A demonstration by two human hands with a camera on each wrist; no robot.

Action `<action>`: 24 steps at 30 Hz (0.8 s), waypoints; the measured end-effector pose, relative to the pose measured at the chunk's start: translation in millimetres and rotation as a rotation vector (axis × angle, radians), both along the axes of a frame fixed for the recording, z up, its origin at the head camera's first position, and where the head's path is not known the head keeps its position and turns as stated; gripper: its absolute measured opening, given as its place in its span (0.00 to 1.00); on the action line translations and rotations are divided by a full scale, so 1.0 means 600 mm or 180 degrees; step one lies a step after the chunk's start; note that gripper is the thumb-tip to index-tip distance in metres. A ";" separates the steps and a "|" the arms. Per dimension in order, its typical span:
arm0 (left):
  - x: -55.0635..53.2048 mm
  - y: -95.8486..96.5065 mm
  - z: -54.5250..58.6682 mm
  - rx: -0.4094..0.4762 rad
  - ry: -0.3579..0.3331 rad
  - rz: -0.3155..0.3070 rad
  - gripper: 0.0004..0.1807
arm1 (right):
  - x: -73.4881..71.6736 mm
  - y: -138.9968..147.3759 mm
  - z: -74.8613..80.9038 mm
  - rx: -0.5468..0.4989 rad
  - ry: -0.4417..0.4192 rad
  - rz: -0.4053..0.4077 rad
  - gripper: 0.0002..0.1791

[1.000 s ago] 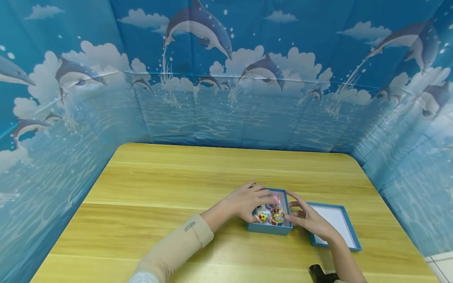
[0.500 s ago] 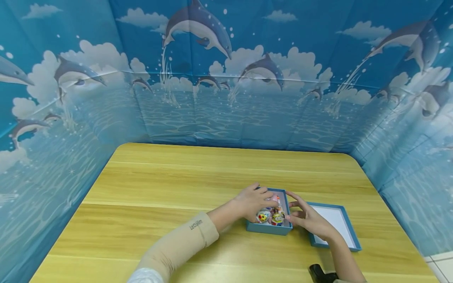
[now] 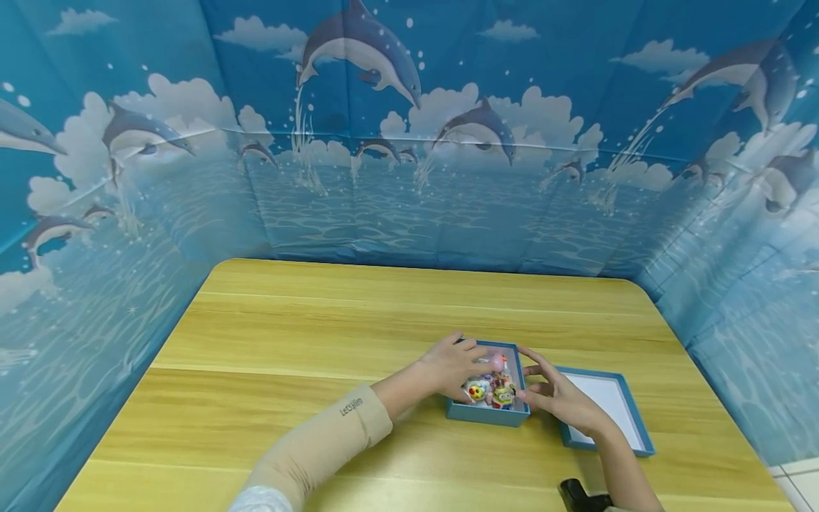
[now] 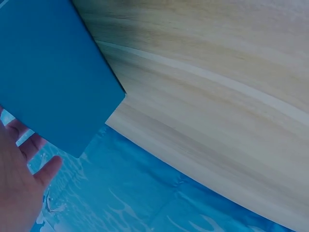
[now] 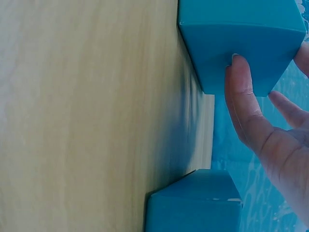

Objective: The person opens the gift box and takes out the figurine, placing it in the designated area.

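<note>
A blue box (image 3: 483,414) stands on the table, holding several small toys. Among them are a yellow goggled figurine (image 3: 503,397), a toy with a round yellow face (image 3: 476,392) and a pink piece (image 3: 497,361). Reaching over the left rim, my left hand (image 3: 449,368) has its fingers spread above the toys; they overlap them in the head view. Its wrist view shows the hand (image 4: 19,179) behind the box's side, thumb apart from the fingers. My right hand (image 3: 561,404) touches the box's right wall, with extended fingertips (image 5: 240,72) against it in the right wrist view.
A blue lid (image 3: 608,398) with a white inside lies upturned to the right of the box, close under my right wrist. A black object (image 3: 579,496) is by the right forearm. The wooden table (image 3: 307,320) meets a dolphin-print curtain (image 3: 397,213) behind.
My left hand has shifted slightly over the box, and more of the pink piece shows. The right hand, the box and the lid have stayed in place.
</note>
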State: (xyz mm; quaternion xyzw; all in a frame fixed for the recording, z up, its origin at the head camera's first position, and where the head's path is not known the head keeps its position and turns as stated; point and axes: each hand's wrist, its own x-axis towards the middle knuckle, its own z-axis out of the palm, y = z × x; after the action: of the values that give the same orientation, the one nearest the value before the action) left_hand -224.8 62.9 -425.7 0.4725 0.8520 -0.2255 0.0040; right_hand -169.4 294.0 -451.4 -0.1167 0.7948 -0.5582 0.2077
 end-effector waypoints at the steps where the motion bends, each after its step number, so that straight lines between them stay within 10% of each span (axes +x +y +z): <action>1: 0.000 -0.001 0.000 -0.0005 0.0005 0.0000 0.43 | 0.000 0.000 0.000 0.0002 -0.0017 -0.0012 0.43; 24: -0.009 -0.016 -0.016 0.0142 0.0099 0.0086 0.39 | -0.001 -0.002 0.003 0.0036 0.0001 -0.0027 0.43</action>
State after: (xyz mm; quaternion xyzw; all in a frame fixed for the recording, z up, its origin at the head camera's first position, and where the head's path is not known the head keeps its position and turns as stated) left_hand -230.0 53.2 -435.2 0.4573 0.8631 -0.2137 -0.0168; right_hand -169.9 292.6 -449.6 -0.1123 0.7984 -0.5545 0.2058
